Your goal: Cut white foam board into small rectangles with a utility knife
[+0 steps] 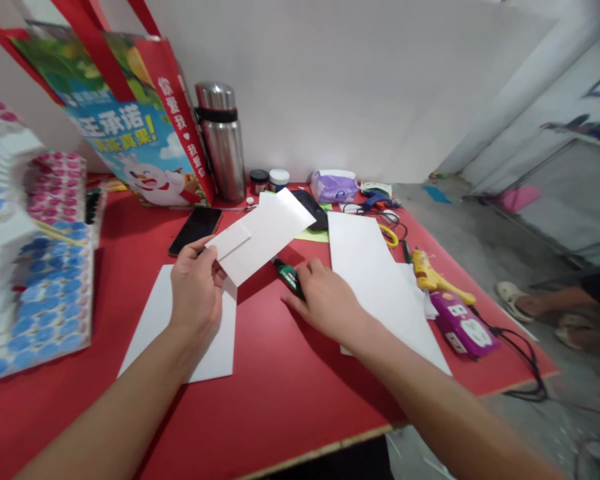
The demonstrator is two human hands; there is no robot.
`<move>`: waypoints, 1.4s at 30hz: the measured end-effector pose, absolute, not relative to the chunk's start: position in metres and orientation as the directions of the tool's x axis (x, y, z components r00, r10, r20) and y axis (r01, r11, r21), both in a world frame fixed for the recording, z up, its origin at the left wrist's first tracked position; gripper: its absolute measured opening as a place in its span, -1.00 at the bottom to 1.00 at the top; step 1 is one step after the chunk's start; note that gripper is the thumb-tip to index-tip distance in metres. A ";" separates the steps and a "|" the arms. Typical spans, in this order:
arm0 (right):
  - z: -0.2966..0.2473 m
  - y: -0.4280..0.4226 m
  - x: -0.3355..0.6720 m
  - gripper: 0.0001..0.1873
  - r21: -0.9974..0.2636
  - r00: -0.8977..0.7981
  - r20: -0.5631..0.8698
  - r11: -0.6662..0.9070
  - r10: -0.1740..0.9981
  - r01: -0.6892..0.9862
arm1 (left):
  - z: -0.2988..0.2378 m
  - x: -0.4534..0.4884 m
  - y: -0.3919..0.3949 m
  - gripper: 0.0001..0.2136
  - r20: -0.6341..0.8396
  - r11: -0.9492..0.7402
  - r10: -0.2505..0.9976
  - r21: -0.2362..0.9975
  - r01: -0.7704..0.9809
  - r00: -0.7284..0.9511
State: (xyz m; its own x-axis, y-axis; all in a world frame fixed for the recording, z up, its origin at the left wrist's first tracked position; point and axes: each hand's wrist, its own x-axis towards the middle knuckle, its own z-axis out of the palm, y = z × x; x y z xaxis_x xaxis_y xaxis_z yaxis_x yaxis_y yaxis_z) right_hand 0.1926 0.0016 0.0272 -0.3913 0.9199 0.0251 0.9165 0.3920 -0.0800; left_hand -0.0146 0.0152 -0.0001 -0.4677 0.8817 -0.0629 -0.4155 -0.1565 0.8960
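Observation:
My left hand point(196, 288) pinches a folded white paper piece point(263, 233) by its near corner and holds it tilted above the red table point(280, 380). My right hand point(325, 300) lies on the table with its fingers curled over a green and black pen-like tool point(286, 272). A white sheet point(153, 320) lies flat under my left hand. A long white sheet point(375, 273) lies just right of my right hand.
A black phone point(196, 229), steel flask point(223, 143), printed red bag point(135, 133), two small jars point(269, 179) and purple pouch point(334, 187) stand at the back. Stacked dotted packs point(40, 267) fill the left. A yellow glue gun point(437, 277) and purple power strip point(463, 327) sit right. Another person's sandalled feet point(535, 307) are beyond the table.

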 end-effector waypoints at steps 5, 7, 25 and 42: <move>0.029 -0.002 0.182 -0.72 0.013 -0.379 -0.048 0.380 0.924 0.925 | -0.001 -0.014 0.016 -0.84 -0.056 -0.159 0.876 0.905 -0.395 -0.479; 0.044 -0.003 0.191 -0.70 0.030 -0.335 -0.086 0.339 0.938 0.940 | -0.002 -0.014 0.018 -0.85 -0.080 -0.157 0.856 0.901 -0.405 -0.510; 0.055 0.033 0.243 -0.58 -0.099 -0.377 0.335 0.430 0.864 0.897 | -0.012 -0.002 0.007 -0.65 -0.231 0.156 0.951 0.933 -0.325 -0.206; 0.005 0.034 0.195 -0.50 -0.258 -0.741 0.216 0.769 0.636 0.585 | 0.002 -0.009 0.007 -0.80 0.055 -0.066 0.998 0.662 0.747 0.040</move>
